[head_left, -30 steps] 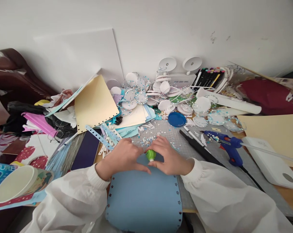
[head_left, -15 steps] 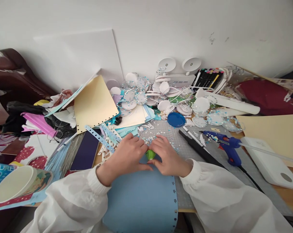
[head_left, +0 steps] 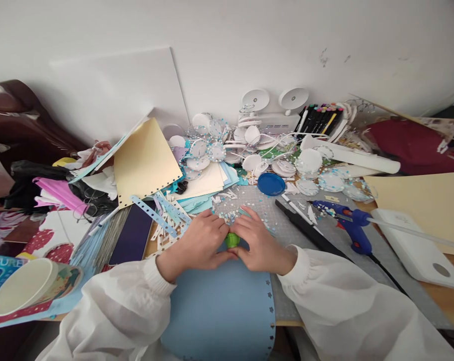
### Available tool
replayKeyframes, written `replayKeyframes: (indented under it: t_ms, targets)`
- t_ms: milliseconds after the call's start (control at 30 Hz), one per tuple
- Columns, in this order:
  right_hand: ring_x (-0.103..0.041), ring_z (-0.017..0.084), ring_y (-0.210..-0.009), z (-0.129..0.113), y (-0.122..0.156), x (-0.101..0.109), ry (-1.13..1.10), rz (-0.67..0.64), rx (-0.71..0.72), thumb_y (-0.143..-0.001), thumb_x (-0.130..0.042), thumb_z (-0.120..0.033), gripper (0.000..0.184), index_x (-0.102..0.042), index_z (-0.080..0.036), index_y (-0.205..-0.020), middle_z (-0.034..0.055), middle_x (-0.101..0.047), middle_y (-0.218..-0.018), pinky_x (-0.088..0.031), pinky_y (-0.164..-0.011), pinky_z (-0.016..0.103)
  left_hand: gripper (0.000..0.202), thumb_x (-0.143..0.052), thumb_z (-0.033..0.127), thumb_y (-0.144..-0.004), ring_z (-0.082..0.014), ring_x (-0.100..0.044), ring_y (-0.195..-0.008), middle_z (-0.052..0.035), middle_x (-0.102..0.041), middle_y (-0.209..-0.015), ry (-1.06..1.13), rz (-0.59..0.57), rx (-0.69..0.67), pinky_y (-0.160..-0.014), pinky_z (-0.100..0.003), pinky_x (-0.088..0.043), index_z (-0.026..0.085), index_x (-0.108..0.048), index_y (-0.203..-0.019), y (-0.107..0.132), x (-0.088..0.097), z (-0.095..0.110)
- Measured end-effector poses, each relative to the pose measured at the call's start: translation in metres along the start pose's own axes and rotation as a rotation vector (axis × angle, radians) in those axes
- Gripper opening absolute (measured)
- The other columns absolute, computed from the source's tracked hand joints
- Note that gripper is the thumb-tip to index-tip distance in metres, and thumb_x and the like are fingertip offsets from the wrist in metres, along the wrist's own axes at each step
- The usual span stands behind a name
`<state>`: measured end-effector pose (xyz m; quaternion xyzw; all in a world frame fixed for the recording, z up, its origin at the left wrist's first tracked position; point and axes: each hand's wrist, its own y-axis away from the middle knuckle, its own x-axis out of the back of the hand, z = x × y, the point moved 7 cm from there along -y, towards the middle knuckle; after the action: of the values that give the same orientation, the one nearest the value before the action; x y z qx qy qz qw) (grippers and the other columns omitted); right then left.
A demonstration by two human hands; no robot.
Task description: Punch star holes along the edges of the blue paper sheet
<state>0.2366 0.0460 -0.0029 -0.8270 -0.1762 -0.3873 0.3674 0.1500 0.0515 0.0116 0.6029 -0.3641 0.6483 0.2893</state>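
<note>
Between my two hands is a small green craft punch point(head_left: 232, 240), set at the far edge of a blue sheet of paper point(head_left: 219, 306). Star-shaped holes run down the right side of that sheet, which hangs over the table's front edge. My left hand point(head_left: 202, 240) closes on the punch from the left, thumb along its near side. From the right, my right hand point(head_left: 257, 240) grips it too, thumb tip close to the left one. The fingers hide much of the punch and the sheet's far edge. Tiny paper bits point(head_left: 230, 213) lie just beyond.
A blue glue gun point(head_left: 349, 218), a black stick-like tool point(head_left: 305, 228) and a white flat device point(head_left: 418, 250) lie at right. Behind are a blue lid point(head_left: 271, 184) and decorated white discs point(head_left: 309, 161). Leftward are a cream sheet point(head_left: 148, 160), punched strips point(head_left: 154, 215) and a paper cup point(head_left: 27, 286).
My left thumb has moved in toward the right thumb against the punch. The punch and blue sheet stay in nearly the same place; the view has shifted slightly.
</note>
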Motion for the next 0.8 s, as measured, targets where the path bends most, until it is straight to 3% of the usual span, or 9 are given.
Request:
replayKeyframes:
  t_ms: [300,433,567,800]
  targets:
    - [-0.051,0.02,-0.078,0.001,0.0,-0.003,-0.068,-0.056,-0.014,-0.073,-0.056,-0.012,0.018,-0.043,-0.023,-0.079,0.0,-0.049,-0.077,-0.025,-0.109,0.054,0.045,-0.05,0.059,-0.084,-0.0241,-0.062,-0.071,-0.007,-0.064,-0.075,0.048,-0.001,0.045,-0.066,-0.036,-0.042,0.015,-0.058,-0.08,0.004,0.002,-0.002]
    - [-0.051,0.021,-0.084,0.004,0.0,-0.004,-0.083,-0.082,-0.014,-0.075,-0.06,-0.015,0.018,-0.047,-0.022,-0.085,0.0019,-0.052,-0.083,-0.028,-0.106,0.052,0.052,-0.045,0.066,-0.084,-0.0241,-0.062,-0.06,-0.0045,-0.062,-0.064,0.013,-0.081,0.15,-0.055,-0.032,-0.038,0.016,-0.056,-0.085,0.006,-0.002,-0.008]
    - [-0.05,0.021,-0.085,0.004,0.001,-0.003,-0.112,-0.092,-0.009,-0.075,-0.064,-0.019,0.021,-0.047,-0.022,-0.087,0.002,-0.052,-0.084,-0.03,-0.104,0.05,0.064,-0.041,0.078,-0.078,-0.0251,-0.063,-0.056,-0.0031,-0.061,-0.058,-0.017,-0.135,0.173,-0.051,-0.029,-0.034,0.017,-0.055,-0.089,0.008,-0.001,-0.011]
    - [-0.052,0.023,-0.088,0.006,0.001,-0.001,-0.138,-0.092,-0.017,-0.077,-0.065,-0.022,0.025,-0.051,-0.022,-0.097,0.0031,-0.056,-0.087,-0.03,-0.102,0.051,0.071,-0.038,0.084,-0.072,-0.0238,-0.064,-0.057,-0.0002,-0.059,-0.056,0.014,-0.081,0.139,-0.052,-0.027,-0.032,0.019,-0.057,-0.095,0.013,0.008,-0.017]
